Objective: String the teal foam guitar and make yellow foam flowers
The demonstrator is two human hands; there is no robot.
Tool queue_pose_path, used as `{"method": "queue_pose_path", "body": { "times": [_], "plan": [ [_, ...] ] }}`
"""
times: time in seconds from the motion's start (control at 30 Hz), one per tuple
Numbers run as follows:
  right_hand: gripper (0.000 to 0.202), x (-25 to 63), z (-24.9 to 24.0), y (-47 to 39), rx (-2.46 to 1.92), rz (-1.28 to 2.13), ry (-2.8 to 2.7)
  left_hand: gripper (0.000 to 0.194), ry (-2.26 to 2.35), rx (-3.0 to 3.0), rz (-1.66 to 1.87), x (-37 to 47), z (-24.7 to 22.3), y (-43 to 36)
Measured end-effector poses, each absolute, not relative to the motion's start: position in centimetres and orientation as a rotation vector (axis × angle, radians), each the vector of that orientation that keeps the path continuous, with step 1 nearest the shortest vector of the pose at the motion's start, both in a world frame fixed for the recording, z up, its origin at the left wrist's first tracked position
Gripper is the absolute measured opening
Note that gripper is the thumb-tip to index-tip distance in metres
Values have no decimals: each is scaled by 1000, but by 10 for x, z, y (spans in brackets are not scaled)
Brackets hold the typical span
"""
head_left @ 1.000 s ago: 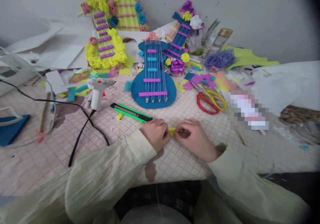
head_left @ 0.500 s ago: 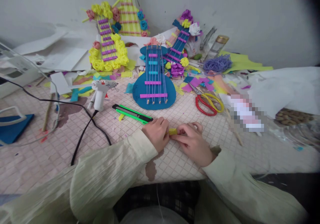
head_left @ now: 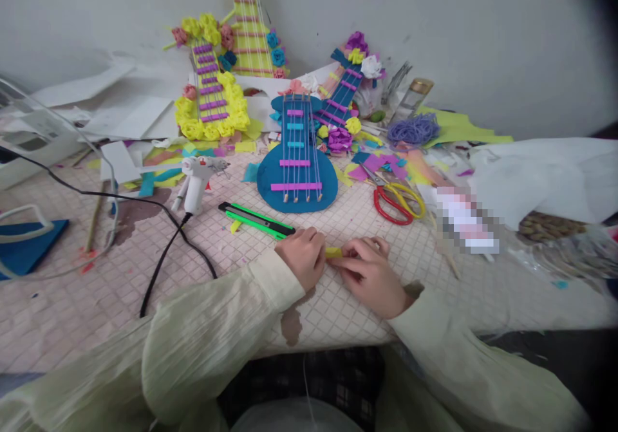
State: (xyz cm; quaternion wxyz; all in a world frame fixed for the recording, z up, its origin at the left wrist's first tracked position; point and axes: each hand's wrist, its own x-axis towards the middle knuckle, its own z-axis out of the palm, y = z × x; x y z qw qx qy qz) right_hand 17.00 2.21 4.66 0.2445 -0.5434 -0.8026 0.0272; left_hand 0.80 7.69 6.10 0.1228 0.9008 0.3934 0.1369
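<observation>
Low centre of frame: left hand (head_left: pixel 303 257) and right hand (head_left: pixel 369 273) meet over a small yellow foam piece (head_left: pixel 333 252), fingertips of both pinched onto it, just above the pink gridded table cover (head_left: pixel 386 316).

Against the frame 0.5 s ago: the hands keep the same pinch and nearly the same place. The yellow piece now looks flatter and a little wider between the fingers. The view has tipped slightly, so the far clutter sits lower in the frame.

Just left of the left hand lies the green utility knife (head_left: pixel 255 219), close but not touching. Above it, centre frame, the blue foam guitar (head_left: pixel 296 174) lies flat. Red-and-yellow scissors (head_left: pixel 398 200) lie to the right of it. White glue gun (head_left: pixel 196 181) stands at left centre, its black cord (head_left: pixel 164 252) trailing toward the lower left. Yellow flower guitar (head_left: pixel 210 97) lies in the upper left.
</observation>
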Motion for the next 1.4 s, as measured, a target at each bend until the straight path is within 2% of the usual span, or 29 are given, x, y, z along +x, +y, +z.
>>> {"method": "queue_pose_path", "body": {
  "times": [0.53,0.8,1.23,1.4],
  "plan": [
    [23,175,44,16,-1515,13,-2121,6,1052,2591,425,3,61,80],
    [21,177,45,15,-1508,23,-2066,17,985,2609,439,1,55,81],
    [15,179,58,38,-1366,134,-2316,15,979,2614,453,0,53,83],
    [14,178,58,38,-1389,183,-2299,22,964,2608,452,0,54,83]
  ]
}}
